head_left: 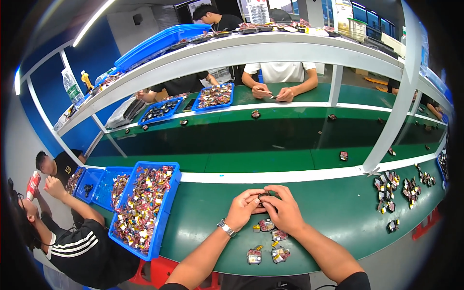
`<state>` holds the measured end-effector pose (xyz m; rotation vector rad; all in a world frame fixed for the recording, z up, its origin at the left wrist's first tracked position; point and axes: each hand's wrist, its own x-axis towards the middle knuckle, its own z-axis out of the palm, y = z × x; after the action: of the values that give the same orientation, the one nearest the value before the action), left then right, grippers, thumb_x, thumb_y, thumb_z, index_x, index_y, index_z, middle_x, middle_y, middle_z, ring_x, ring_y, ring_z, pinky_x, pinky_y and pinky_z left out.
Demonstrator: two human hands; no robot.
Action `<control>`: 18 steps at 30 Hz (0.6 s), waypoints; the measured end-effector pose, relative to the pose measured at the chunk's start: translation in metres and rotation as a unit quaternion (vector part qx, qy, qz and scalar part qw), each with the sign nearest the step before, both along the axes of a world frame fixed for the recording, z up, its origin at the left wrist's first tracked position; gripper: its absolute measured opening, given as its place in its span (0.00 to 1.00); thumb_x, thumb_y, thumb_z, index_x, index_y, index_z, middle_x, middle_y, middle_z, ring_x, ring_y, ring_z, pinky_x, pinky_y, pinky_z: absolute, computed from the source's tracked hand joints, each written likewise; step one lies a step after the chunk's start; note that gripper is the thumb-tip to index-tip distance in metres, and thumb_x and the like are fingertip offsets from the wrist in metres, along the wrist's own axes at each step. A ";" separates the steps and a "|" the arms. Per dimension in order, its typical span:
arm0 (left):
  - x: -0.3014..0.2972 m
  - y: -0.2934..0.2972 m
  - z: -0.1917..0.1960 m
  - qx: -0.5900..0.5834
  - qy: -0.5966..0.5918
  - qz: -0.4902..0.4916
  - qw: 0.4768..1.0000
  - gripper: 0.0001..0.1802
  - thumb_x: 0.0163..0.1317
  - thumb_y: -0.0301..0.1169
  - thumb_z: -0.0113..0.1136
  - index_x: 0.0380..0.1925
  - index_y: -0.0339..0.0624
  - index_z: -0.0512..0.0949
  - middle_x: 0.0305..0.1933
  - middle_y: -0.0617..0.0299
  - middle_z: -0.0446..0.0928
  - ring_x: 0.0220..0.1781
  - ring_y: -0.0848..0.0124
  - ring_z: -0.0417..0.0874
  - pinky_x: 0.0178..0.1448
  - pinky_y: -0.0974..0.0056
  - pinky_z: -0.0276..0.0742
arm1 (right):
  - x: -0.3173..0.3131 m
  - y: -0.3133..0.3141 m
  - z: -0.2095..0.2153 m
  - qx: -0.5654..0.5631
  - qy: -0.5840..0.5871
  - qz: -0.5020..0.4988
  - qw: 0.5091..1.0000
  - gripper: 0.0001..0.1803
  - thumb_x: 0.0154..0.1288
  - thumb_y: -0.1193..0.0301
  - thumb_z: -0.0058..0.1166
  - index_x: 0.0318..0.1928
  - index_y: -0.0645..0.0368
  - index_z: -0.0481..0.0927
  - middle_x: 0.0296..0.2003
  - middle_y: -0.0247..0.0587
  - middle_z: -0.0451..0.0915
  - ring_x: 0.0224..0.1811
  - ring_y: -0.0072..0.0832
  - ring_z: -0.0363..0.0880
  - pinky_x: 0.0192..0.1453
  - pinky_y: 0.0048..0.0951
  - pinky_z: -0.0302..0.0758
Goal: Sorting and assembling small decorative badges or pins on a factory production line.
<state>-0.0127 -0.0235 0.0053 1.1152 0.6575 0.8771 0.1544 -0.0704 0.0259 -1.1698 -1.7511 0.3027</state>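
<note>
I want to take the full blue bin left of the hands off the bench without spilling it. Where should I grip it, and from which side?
Grip the blue bin by its raised rim on the two long sides, one hand each, reaching from the near bench edge. It lies lengthwise away from the worker, heaped with small parts, so a level two-handed lift looks safest. A second bin crowds its left side, so slide it right first.

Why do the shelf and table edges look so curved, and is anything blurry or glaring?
Head view: the fisheye lens bends the white shelf and green bench toward the black rim; a ceiling light strip glares top left; the left hand and right hand are sharp, but the small part they pinch is too tiny to make out.
</note>
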 end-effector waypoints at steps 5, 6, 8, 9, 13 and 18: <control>0.001 0.001 0.002 -0.007 0.007 -0.006 1.000 0.16 0.72 0.22 0.47 0.58 0.32 0.68 0.56 0.50 0.77 0.55 0.65 0.81 0.58 0.59 0.83 | 0.005 0.004 0.003 0.094 -0.035 -0.004 0.995 0.11 0.50 0.81 0.63 0.36 0.58 0.83 0.43 0.40 0.78 0.44 0.37 0.78 0.42 0.33 0.80; 0.001 0.001 0.002 -0.004 0.018 -0.005 1.000 0.16 0.72 0.22 0.47 0.58 0.32 0.68 0.56 0.50 0.77 0.55 0.65 0.81 0.57 0.60 0.84 | 0.003 0.003 0.003 0.106 -0.045 -0.013 0.993 0.11 0.48 0.81 0.64 0.35 0.57 0.82 0.40 0.38 0.78 0.40 0.36 0.78 0.38 0.31 0.79; 0.002 0.001 0.004 -0.001 0.034 -0.003 0.999 0.16 0.72 0.21 0.46 0.58 0.33 0.68 0.55 0.51 0.77 0.55 0.66 0.81 0.56 0.62 0.84 | 0.004 0.004 0.001 0.110 -0.059 -0.024 0.992 0.12 0.48 0.81 0.64 0.35 0.57 0.82 0.39 0.37 0.78 0.39 0.36 0.78 0.38 0.31 0.79; 0.002 0.001 0.005 0.000 0.033 -0.006 0.999 0.16 0.72 0.21 0.46 0.58 0.33 0.68 0.55 0.51 0.77 0.55 0.66 0.81 0.56 0.62 0.84 | 0.004 0.004 0.001 0.115 -0.073 -0.032 0.990 0.12 0.48 0.81 0.64 0.35 0.57 0.82 0.38 0.37 0.78 0.38 0.35 0.78 0.37 0.31 0.79; 0.000 0.000 0.003 -0.003 0.021 -0.008 1.000 0.16 0.71 0.22 0.47 0.58 0.32 0.68 0.54 0.51 0.78 0.55 0.66 0.82 0.56 0.62 0.84 | 0.003 0.001 0.003 0.120 -0.088 -0.038 0.988 0.12 0.49 0.81 0.64 0.36 0.57 0.83 0.36 0.36 0.77 0.37 0.34 0.77 0.36 0.31 0.78; 0.000 0.001 0.003 -0.001 0.026 -0.010 1.000 0.16 0.72 0.22 0.45 0.58 0.32 0.69 0.56 0.50 0.77 0.55 0.65 0.81 0.56 0.62 0.84 | 0.004 -0.001 0.006 0.116 -0.102 -0.038 0.987 0.11 0.50 0.78 0.65 0.37 0.57 0.83 0.37 0.35 0.77 0.38 0.33 0.78 0.36 0.30 0.79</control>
<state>-0.0126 -0.0226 0.0079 1.1450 0.6890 0.8314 0.1583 -0.0717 0.0320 -1.1255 -1.8558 -0.0698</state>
